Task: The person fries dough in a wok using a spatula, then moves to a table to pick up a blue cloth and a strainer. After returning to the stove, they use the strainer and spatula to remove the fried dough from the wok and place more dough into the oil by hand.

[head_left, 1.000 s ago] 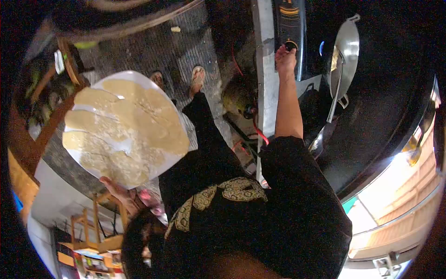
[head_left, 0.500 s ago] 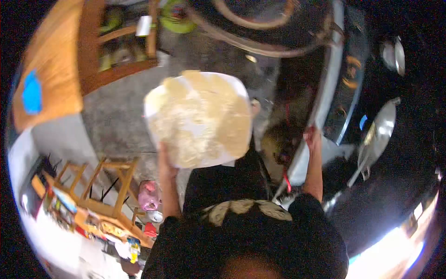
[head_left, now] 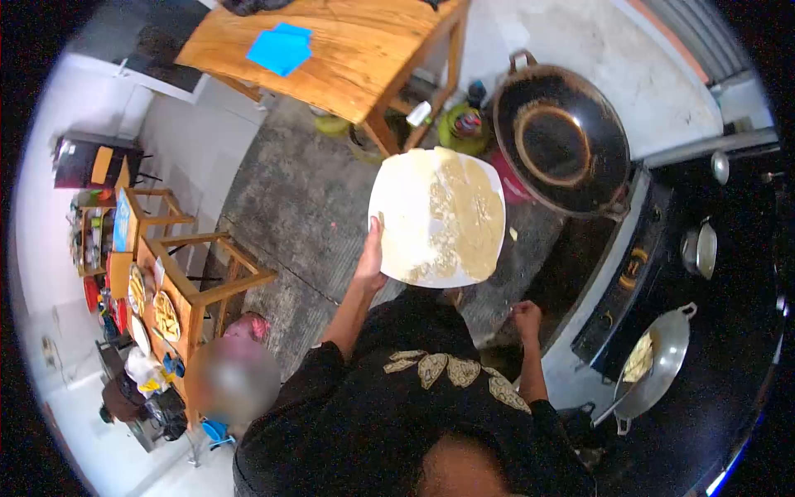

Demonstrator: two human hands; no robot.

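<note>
A white square plate (head_left: 401, 253) bears thin, pale, flour-dusted dough pieces (head_left: 474, 217) spread over most of its surface. My left hand (head_left: 373, 258) grips the plate at its lower left edge, thumb over the rim. To the right of the plate, my right hand (head_left: 527, 320) hangs near the side of the stove counter with its fingers curled; whether anything small is in them I cannot make out.
Right: a large pan (head_left: 675, 352) with food and a ladle, beside a stove (head_left: 633, 269). Upper right: a big dark wok (head_left: 609, 124). Top: a wooden table (head_left: 356, 50) and a green gas cylinder (head_left: 465, 131). Left: a wooden bench (head_left: 236, 286) and a table with plates (head_left: 166, 315).
The view has turned toward the wooden table and the left side of the room. The plate, still in my left hand, now appears farther right. My right hand has moved lower, away from the counter edge.
</note>
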